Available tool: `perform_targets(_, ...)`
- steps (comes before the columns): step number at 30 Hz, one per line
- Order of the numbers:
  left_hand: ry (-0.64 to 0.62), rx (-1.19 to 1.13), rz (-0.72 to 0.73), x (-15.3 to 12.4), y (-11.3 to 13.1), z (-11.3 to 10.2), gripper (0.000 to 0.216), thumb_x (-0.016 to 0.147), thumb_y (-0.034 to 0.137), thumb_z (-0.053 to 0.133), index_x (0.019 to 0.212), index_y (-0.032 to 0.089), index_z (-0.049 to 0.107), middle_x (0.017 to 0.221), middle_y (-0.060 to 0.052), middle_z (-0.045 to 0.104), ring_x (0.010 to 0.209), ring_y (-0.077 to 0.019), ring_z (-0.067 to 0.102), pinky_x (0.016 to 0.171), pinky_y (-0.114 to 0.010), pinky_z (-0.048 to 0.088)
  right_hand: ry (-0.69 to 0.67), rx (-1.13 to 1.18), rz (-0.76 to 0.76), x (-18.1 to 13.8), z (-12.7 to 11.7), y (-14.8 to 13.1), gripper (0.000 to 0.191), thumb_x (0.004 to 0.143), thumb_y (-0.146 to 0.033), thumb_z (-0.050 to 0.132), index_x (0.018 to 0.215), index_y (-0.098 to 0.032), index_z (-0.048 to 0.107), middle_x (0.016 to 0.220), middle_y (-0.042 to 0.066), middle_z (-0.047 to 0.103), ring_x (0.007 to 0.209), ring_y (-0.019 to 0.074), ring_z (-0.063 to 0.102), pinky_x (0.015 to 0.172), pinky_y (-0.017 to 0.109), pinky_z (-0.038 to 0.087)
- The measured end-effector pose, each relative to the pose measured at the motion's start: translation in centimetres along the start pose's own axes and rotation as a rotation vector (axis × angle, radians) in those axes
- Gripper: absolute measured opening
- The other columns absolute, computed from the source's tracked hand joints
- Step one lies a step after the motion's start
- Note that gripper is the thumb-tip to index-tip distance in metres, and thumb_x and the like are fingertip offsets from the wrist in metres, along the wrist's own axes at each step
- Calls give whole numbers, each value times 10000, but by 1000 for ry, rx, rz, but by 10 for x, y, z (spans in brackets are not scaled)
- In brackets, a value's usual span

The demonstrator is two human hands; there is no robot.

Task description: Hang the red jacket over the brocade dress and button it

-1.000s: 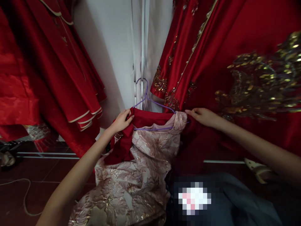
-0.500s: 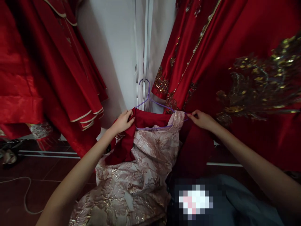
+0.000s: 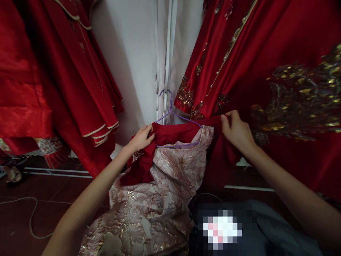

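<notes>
A purple wire hanger (image 3: 170, 115) carries a dress with a dark red lining (image 3: 173, 134) and a pale pink and gold brocade outside (image 3: 157, 192). My left hand (image 3: 141, 138) is closed on the red fabric at the hanger's left shoulder. At the right shoulder, my right hand (image 3: 237, 131) pinches the red fabric between thumb and fingers. The brocade hangs down between my arms toward my lap.
Red satin gowns (image 3: 53, 81) hang at the left. More red gowns with gold embroidery (image 3: 295, 92) hang at the right, close behind my right hand. A white wall corner with a vertical rail (image 3: 165, 53) stands behind the hanger. A white cord (image 3: 29, 217) lies on the dark red floor.
My right hand has lifted and turned, taking a fuller pinch on the red fabric at the hanger's right shoulder. The left hand keeps its grip.
</notes>
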State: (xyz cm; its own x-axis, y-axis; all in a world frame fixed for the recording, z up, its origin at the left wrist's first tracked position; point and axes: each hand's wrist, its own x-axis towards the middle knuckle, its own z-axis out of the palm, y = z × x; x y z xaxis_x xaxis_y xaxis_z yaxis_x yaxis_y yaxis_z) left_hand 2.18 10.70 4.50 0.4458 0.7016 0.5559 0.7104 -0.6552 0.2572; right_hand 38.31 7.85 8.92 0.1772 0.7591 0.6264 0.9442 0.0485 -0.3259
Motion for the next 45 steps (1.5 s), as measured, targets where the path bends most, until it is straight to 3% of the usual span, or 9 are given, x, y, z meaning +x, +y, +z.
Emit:
perform_targets(7, 51, 54, -78, -1, 7, 3, 64, 844, 257, 428, 819, 199, 437, 785, -34, 488, 732, -174, 485, 694, -302, 402, -184, 437, -103, -66, 68, -104, 198, 903, -383, 318, 917, -234, 447, 676, 34, 577, 601, 209, 588, 546, 268, 375)
perform_targets(11, 63, 162, -110, -2, 6, 0, 74, 816, 244, 465, 862, 191, 442, 815, -63, 479, 801, -220, 498, 744, -358, 415, -237, 646, -302, -99, 81, -141, 136, 895, -342, 341, 916, -239, 426, 793, 38, 592, 692, 190, 597, 609, 264, 400)
perform_targets(16, 288, 259, -211, -28, 8, 2, 242, 662, 148, 613, 823, 175, 434, 1068, -162, 455, 1028, -327, 457, 850, -443, 393, -210, 664, -271, -100, 69, -111, 86, 807, -280, 466, 824, -229, 398, 703, -15, 502, 587, 134, 501, 585, 240, 383)
perform_targets(20, 419, 60, -445, -52, 19, 27, 196, 764, 190, 536, 925, 193, 422, 925, -108, 550, 814, -248, 572, 711, -373, 456, -330, 756, -239, -102, 73, -90, 143, 757, -218, 465, 862, -237, 371, 638, -57, 416, 501, 103, 410, 491, 207, 326)
perform_targets(22, 424, -47, -480, -52, 30, 44, 192, 817, 226, 490, 993, 202, 419, 872, -81, 590, 736, -220, 600, 667, -342, 465, -372, 817, -240, -106, 79, -94, 133, 754, -201, 437, 858, -242, 366, 639, -58, 396, 515, 105, 402, 496, 203, 329)
perform_targets(25, 276, -116, -319, -41, 49, 62, 188, 822, 173, 467, 1007, 202, 455, 890, -82, 622, 780, -212, 625, 702, -321, 470, -367, 858, -251, -111, 86, -109, 107, 765, -185, 386, 854, -243, 374, 689, -40, 429, 597, 120, 451, 589, 225, 386)
perform_targets(29, 83, -190, -131, -36, 60, 59, 225, 796, 125, 477, 1006, 193, 522, 940, -78, 639, 852, -199, 624, 754, -304, 474, -444, 874, -318, -110, 88, -123, 110, 780, -185, 372, 872, -242, 394, 732, -27, 468, 665, 135, 493, 658, 252, 416)
perform_targets(38, 357, -444, -356, -55, 73, 67, 236, 799, 218, 538, 1017, 218, 629, 998, -41, 670, 906, -170, 627, 842, -316, 488, -425, 1155, -205, -113, 98, -110, 282, 764, -206, 496, 1036, -244, 434, 926, 24, 549, 864, 142, 567, 738, 272, 489)
perform_targets(45, 489, -608, -436, -52, 70, 74, 145, 774, 259, 564, 885, 171, 595, 894, -45, 673, 851, -151, 639, 802, -285, 503, -314, 1015, -181, -120, 89, -112, 238, 825, -287, 521, 1058, -242, 527, 986, 50, 625, 881, 161, 609, 789, 330, 511)
